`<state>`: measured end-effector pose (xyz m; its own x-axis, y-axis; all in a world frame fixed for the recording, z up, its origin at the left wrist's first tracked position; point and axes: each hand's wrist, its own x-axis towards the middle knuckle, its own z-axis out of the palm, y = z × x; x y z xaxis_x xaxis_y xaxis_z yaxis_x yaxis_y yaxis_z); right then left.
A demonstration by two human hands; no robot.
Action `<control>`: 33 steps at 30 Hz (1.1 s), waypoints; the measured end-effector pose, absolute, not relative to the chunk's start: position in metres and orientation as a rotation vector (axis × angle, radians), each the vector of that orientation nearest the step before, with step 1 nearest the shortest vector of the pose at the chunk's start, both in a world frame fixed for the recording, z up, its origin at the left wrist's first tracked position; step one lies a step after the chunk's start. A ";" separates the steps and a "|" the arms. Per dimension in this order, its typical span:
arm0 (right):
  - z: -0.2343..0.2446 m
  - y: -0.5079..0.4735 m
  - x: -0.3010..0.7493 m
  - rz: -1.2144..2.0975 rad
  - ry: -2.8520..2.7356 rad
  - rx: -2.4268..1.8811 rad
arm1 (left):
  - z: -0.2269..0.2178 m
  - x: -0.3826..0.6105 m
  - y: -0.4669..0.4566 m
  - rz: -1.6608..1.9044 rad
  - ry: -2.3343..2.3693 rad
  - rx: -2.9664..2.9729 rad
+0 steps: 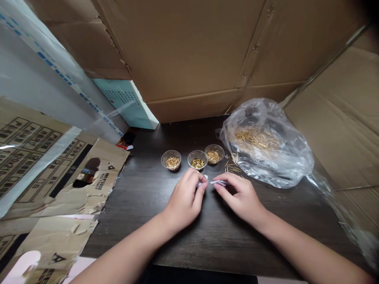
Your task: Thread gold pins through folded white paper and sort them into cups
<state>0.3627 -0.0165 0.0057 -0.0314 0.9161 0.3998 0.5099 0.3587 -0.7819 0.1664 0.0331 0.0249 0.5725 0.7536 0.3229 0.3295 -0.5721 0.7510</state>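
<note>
My left hand (185, 195) is closed in a pinch, with a small white piece (206, 178) showing at its fingertips. Thumb and fingers of my right hand (242, 197) pinch a thin, flat white strip (218, 182). What the white pieces are, I cannot make out; a small gap separates the two hands. Just beyond them stand three clear plastic cups, the left cup (163, 161), the middle cup (189, 158) and the right cup (222, 149), each holding small gold-coloured metal pins. Loose gold pins (233, 167) lie on the table beyond my right hand.
An open clear plastic bag (284, 169) with many gold pins sits at the back right of the dark table (142, 193). Cardboard walls (189, 51) rise behind and at the right. Printed cardboard (74, 173) and a light-blue card (127, 102) stand at the left.
</note>
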 end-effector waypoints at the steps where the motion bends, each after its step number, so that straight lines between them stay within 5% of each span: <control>1: 0.006 -0.016 0.364 0.480 -1.734 -1.260 | 0.025 0.166 0.033 0.858 0.854 2.179; 12: 0.008 -0.020 0.372 0.142 -2.015 -1.183 | 0.022 0.167 0.031 0.852 0.792 2.387; 33: 0.003 -0.016 0.368 0.358 -1.982 -1.174 | 0.019 0.170 0.030 0.810 0.793 2.390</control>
